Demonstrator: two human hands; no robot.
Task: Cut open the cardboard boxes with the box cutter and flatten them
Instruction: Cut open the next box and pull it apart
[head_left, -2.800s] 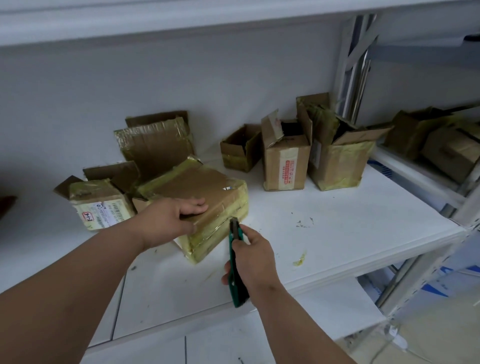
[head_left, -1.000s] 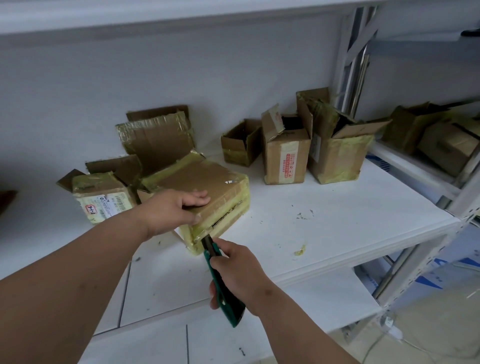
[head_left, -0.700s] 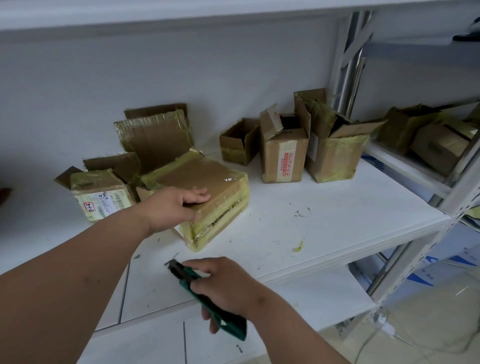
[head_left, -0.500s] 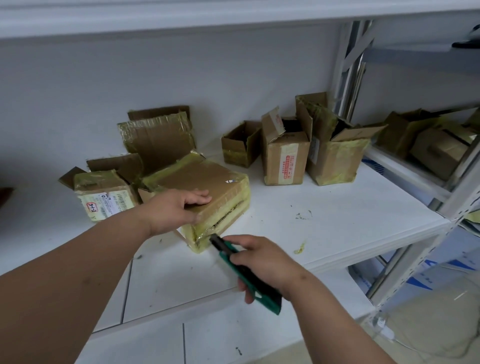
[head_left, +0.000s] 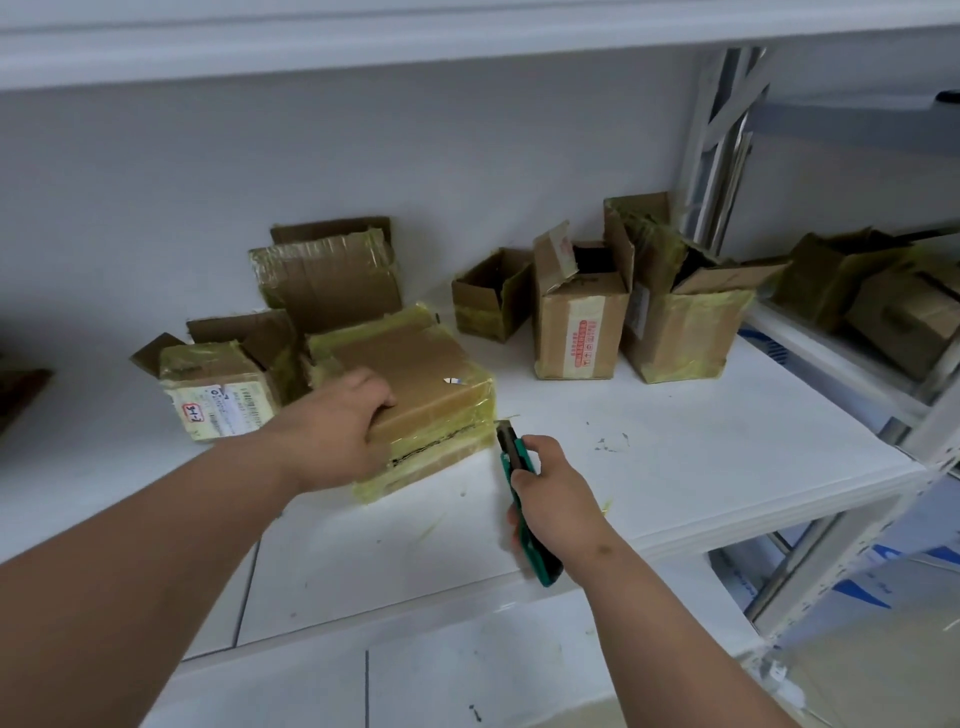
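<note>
A flat cardboard box (head_left: 415, 364) wrapped in yellowish tape lies on the white shelf (head_left: 675, 467); a dark slit runs along its near side. My left hand (head_left: 337, 431) holds its near left corner, fingers curled over the top edge. My right hand (head_left: 550, 493) grips a green box cutter (head_left: 519, 499), whose tip points at the box's near right corner, just beside it.
A small labelled box (head_left: 218, 395) and an upright opened box (head_left: 332, 280) sit left and behind. Three opened boxes (head_left: 576, 317) stand at the back right. More boxes (head_left: 883, 296) fill the neighbouring shelf. A lower shelf (head_left: 467, 665) lies below.
My right hand drew the cutter along the box's near side to its left corner, pulled away toward me, then swung back right to the box's near right corner. My left hand stayed on the box.
</note>
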